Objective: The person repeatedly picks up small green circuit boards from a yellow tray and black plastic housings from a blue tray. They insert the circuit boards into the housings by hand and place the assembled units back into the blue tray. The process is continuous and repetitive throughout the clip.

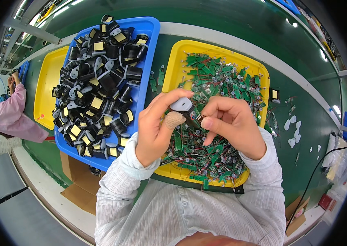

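In my left hand [157, 125] is a small black plastic housing with a grey end cap [183, 105], gripped between thumb and fingers; the thumb wears a tan covering. My right hand [230, 123] pinches at the housing's lower right end, with thumb and forefinger pressed together. What those fingertips hold is too small to make out. Both hands are above a yellow tray [173, 61] heaped with green circuit boards [222, 80] that have thin wires. To the left, a blue tray [151, 45] carries a pile of similar black housings [108, 82], several with pale yellow pads.
Another yellow tray [44, 88] stands beyond the blue one. A co-worker in a pink sleeve [15, 106] works at far left. Right of the boards lie a single housing [275, 95], small white pieces [292, 131] and a black cable [314, 176]. A cardboard box [79, 192] sits below the blue tray.
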The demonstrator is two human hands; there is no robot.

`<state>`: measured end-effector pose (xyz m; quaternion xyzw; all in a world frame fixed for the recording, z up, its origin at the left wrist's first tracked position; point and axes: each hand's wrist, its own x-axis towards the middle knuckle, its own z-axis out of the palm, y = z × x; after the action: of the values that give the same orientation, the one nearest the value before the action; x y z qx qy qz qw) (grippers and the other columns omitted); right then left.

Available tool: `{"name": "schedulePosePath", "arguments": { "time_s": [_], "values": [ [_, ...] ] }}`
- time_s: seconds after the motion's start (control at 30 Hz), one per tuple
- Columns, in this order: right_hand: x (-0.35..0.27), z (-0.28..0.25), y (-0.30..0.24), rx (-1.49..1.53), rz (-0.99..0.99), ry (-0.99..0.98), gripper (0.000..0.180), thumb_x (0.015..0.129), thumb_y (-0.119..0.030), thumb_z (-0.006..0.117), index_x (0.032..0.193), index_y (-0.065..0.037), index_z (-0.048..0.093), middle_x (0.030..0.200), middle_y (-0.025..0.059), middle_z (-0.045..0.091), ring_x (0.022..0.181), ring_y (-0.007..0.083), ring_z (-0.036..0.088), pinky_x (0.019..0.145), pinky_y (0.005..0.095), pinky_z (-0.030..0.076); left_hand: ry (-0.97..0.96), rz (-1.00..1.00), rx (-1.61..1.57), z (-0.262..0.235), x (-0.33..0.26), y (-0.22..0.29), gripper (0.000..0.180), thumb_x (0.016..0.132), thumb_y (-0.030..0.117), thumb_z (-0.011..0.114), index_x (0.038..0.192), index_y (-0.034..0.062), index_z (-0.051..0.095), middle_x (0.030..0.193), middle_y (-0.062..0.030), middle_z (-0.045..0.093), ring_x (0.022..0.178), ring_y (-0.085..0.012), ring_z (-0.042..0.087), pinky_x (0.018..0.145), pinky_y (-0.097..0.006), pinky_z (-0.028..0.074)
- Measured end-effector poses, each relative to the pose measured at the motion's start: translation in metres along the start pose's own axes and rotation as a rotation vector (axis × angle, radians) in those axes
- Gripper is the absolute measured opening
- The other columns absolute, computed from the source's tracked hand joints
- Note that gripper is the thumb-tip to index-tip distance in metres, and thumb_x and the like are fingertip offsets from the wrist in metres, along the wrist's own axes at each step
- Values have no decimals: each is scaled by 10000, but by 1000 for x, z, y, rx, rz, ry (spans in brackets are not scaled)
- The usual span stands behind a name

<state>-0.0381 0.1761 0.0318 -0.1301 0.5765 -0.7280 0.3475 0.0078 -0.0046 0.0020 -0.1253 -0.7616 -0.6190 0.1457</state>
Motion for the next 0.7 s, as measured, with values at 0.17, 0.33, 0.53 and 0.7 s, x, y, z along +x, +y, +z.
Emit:
{"name": "schedulePosePath", "arguments": {
  "time_s": [0.17,0.33,0.53,0.7],
  "values": [
    [2,1,1,9,15,21,118,830,-68,606,854,42,574,711,36,568,580,89,574,523,214,496,-1,-51,-27,1,2,1,297,859,106,507,1135,0,533,1002,-117,595,874,-195,575,774,-282,449],
    [1,11,10,-188,-182,184,76,790,-40,631,813,10,579,700,33,537,574,114,569,508,230,470,-137,-148,-209,-3,6,7,419,841,109,533,1240,7,451,1133,-137,550,994,-197,540,874,-313,421],
    [0,19,13,-800,-530,308,99,728,-32,659,794,-27,585,695,89,504,583,226,551,506,316,410,-111,-127,-264,1,5,3,534,804,115,578,1292,1,393,1224,-154,502,1034,-211,525,914,-324,403],
    [-3,18,12,-629,-400,260,85,743,-25,652,790,-10,582,695,83,508,573,201,551,499,293,409,-204,-49,-60,-11,8,3,519,800,99,573,1282,-7,412,1109,-154,576,950,-222,572,874,-321,431]
  ]
}}
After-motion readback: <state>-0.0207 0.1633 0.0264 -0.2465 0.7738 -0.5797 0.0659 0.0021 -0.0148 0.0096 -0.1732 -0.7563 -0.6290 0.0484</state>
